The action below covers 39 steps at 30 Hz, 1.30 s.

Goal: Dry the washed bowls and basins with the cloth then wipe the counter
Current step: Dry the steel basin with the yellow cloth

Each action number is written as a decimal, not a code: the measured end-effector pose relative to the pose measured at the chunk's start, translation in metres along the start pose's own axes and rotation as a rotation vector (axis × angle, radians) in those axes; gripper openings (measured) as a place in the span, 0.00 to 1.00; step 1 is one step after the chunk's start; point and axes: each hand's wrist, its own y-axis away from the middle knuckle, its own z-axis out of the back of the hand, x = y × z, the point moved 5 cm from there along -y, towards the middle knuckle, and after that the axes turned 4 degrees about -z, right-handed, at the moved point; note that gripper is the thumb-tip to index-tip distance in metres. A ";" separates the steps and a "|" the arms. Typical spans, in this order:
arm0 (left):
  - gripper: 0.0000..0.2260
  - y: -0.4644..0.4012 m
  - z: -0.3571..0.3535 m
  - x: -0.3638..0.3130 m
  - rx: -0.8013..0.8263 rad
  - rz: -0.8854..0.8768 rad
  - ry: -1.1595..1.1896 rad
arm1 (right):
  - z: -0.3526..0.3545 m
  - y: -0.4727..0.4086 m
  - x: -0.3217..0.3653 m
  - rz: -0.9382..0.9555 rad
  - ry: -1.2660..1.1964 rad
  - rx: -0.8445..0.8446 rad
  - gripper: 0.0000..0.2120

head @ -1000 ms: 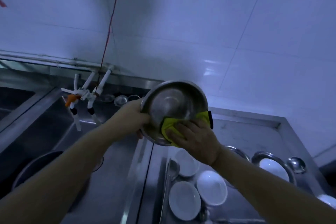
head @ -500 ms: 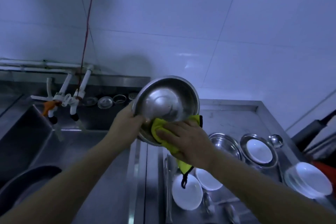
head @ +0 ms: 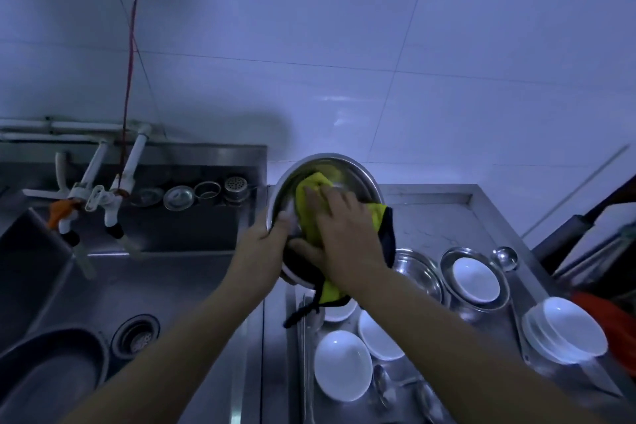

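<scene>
The round stainless steel basin [head: 347, 170] is held in the air above the seam between sink and counter, tilted so its open side faces us, at about 12 o'clock from the hands.

Starting at the left, we note a dark oval metal basin [head: 51, 365] in the steel sink [head: 165, 272], at 8 o'clock from the held basin, with the round sink drain [head: 136, 337] just to its right. White pipe taps [head: 113, 196] hang at 10 o'clock, and small metal strainers and lids [head: 192, 193] sit along the sink's back ledge.

The left hand [head: 261, 248] grips the basin's left rim, thumb curled over the edge and inside. The right hand [head: 344, 234] presses the yellow cloth with dark trim [head: 309, 203] against the basin's inner wall, fingers laid nearly flat upon it; the thumb lies below the cloth, and we cannot tell whether it pinches it. A tail of the cloth hangs beneath the right wrist.

On the steel counter [head: 430, 213], at 5 o'clock, white ceramic bowls [head: 342, 368] lie together. At 4 o'clock stands an empty shallow steel bowl [head: 418, 272], then a steel dish holding a white bowl [head: 475, 279], a metal ladle [head: 504, 258], and a stack of white bowls [head: 564, 334] at far right.
</scene>
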 end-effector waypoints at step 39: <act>0.13 -0.039 -0.050 -0.067 0.288 -0.021 -0.307 | 0.076 -0.027 -0.078 0.870 0.236 -0.224 0.08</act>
